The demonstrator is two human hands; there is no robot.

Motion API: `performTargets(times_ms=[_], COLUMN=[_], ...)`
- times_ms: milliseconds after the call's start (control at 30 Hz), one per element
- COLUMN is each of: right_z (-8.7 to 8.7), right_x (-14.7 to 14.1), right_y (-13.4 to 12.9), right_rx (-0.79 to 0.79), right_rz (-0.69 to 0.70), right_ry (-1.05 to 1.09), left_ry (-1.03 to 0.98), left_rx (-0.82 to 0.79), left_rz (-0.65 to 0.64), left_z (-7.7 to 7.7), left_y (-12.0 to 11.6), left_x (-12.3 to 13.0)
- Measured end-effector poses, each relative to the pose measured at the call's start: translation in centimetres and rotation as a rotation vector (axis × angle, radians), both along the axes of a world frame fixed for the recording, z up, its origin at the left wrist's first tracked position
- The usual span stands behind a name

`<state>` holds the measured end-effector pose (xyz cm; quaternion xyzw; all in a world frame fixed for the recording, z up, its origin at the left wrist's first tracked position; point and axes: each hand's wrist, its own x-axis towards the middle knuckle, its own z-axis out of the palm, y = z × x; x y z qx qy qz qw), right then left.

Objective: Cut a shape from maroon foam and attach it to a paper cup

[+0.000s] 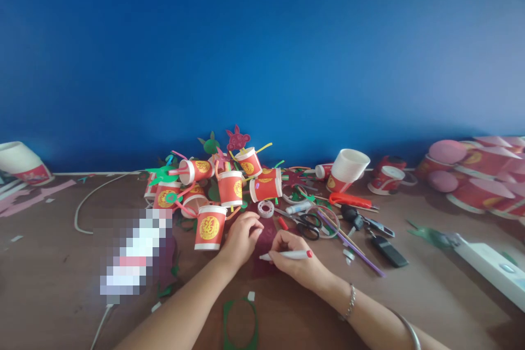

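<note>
My right hand [293, 256] is closed around a white marker [293, 255] with a red end. The marker's tip points left, over a sheet of dark red paper [266, 235] on the table. My left hand [243, 238], its fingers bent and drawn together, presses on the left side of that paper. Just left of it a red and white paper cup [210, 228] with a yellow emblem stands upside down. Beyond my hands lie a roll of clear tape [266, 208], a red marker cap [283, 223] and black-handled scissors [308, 226].
Several decorated paper cups [231, 188] with straws are heaped at the back. A lit phone [137, 257], blurred out, lies left with a cable. Keys [351, 216], a purple stick [361, 257] and a white box [492, 268] lie right. A green paper cutout [226, 328] is in front.
</note>
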<state>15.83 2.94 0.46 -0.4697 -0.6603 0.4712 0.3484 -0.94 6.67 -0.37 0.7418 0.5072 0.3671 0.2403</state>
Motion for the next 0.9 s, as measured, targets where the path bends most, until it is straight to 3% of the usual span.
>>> performTargets(times_ms=[900], right_z=[0.09], right_x=[-0.11], right_y=[-0.06], right_rx=[0.017], right_rz=[-0.039], right_ry=[-0.101], left_ry=[-0.012], left_rx=[0.003], left_rz=[0.020], left_z=[0.05], left_y=[-0.12], left_x=[0.23])
